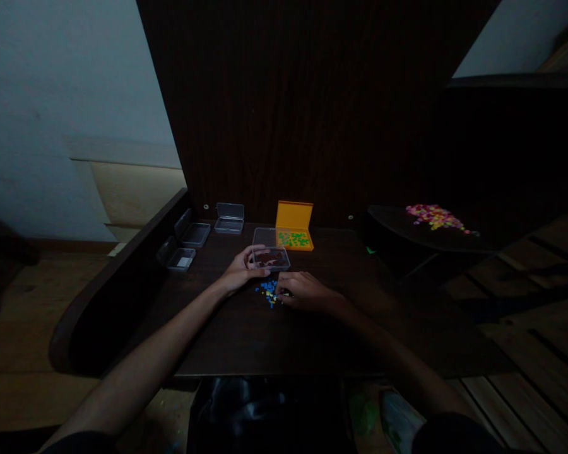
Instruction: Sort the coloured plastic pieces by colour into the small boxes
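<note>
On a dark wooden table (246,334), my left hand (241,271) rests against the near left edge of a small clear plastic box (272,255) that holds dark reddish pieces, fingers curled round its rim. My right hand (305,291) lies low on the table with its fingers bent over a little heap of blue and yellow pieces (267,293). What the fingertips pinch is hidden. An open orange box (294,230) with green and yellow pieces stands just behind the clear one.
Three open clear boxes stand at the table's far left: one at the back (230,219), one (195,234) and one nearest (180,258). A dark round side table (397,230) at right carries a pile of pink and yellow pieces (435,216). A dark panel rises behind.
</note>
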Motion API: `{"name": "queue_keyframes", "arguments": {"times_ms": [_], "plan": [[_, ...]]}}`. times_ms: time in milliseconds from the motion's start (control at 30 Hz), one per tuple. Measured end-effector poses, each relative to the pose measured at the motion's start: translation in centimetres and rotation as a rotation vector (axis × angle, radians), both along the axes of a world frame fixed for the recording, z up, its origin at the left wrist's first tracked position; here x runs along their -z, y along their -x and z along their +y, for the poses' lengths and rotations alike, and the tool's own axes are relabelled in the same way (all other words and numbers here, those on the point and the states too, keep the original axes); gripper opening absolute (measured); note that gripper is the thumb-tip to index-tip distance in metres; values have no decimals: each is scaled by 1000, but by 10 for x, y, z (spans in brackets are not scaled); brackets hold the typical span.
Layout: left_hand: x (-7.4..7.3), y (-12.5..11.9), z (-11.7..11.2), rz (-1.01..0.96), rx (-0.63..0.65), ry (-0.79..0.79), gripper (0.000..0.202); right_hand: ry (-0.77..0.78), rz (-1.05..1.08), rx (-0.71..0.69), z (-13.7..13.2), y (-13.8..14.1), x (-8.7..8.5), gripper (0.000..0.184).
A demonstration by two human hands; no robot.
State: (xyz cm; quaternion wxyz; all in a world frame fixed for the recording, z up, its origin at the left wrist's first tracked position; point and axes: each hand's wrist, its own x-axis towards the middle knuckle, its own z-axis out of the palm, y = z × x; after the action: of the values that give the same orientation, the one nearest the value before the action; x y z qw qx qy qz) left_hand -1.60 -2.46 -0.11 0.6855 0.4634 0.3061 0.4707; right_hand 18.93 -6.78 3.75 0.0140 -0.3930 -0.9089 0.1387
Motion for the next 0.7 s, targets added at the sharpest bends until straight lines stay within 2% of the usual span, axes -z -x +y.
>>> {"name": "queue_keyframes", "arguments": {"times_ms": [533, 700], "plan": [[-1, -1, 0, -5, -7, 3, 71, -6, -19, 51, 3, -1, 2, 15], [-1, -1, 0, -16, 2, -3, 71, 15, 67, 7, 2, -2, -13, 16]]}}
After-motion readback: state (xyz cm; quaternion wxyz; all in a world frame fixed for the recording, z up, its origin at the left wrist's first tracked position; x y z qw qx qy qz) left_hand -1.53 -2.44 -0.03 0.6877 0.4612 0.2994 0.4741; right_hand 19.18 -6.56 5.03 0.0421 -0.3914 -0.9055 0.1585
